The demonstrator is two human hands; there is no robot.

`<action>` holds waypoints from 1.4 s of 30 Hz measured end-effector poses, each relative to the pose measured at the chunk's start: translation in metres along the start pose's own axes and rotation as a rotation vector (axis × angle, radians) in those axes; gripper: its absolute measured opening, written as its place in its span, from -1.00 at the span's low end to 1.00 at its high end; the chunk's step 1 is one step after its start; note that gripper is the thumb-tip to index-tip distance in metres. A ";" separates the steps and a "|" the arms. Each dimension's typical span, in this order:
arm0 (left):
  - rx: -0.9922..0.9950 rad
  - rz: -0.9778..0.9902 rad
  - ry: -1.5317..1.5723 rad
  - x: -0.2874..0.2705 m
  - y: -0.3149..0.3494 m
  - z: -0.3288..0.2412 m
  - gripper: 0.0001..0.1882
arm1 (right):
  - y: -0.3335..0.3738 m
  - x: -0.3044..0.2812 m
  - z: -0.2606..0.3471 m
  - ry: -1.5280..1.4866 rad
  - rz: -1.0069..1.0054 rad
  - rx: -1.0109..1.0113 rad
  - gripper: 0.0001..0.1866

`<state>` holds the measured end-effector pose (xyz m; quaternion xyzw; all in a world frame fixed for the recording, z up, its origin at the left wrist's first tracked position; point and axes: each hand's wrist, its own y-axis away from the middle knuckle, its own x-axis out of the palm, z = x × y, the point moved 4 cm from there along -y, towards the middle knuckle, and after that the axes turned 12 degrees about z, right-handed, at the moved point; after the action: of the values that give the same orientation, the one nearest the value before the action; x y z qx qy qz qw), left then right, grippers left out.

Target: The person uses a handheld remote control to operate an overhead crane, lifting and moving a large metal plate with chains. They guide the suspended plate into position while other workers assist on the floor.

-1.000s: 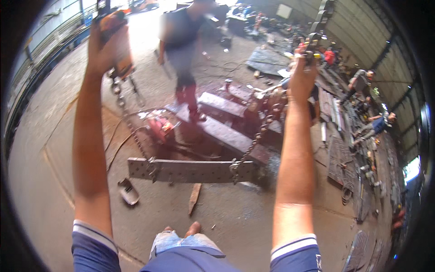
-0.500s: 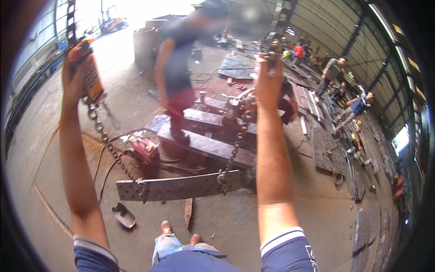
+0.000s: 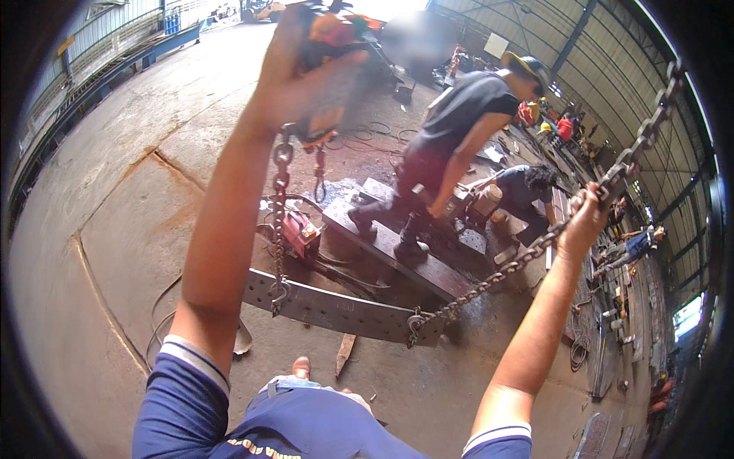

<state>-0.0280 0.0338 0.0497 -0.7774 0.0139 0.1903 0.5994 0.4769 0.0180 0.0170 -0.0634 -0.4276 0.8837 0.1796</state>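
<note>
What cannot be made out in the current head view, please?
Head view:
Orange box: blurred, partly covered by the left hand.
Chain in the right hand: upper end lost at the dark rim.
Grey object on the floor: partly hidden behind the left arm.

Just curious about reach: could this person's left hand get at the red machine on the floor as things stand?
Probably not: the left hand is raised and wrapped around the orange device, while the red machine sits low, beyond the perforated plate slung on chains.
</note>
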 end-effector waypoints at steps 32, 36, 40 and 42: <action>-0.242 0.092 0.257 0.027 -0.081 0.157 -0.67 | 0.019 0.048 0.111 0.237 -0.113 0.019 -0.78; -0.223 0.099 0.278 0.046 -0.089 0.169 -0.67 | 0.014 0.052 0.112 0.235 -0.138 -0.002 -0.79; -0.209 0.104 0.305 0.062 -0.092 0.176 -0.66 | 0.009 0.049 0.112 0.246 -0.099 0.012 -0.72; -0.202 0.108 0.311 0.069 -0.096 0.179 -0.66 | 0.013 0.047 0.112 0.227 -0.081 -0.021 -0.67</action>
<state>0.0104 0.2429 0.0796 -0.8518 0.1290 0.1002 0.4977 0.4001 -0.0539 0.0790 -0.1479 -0.4158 0.8583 0.2618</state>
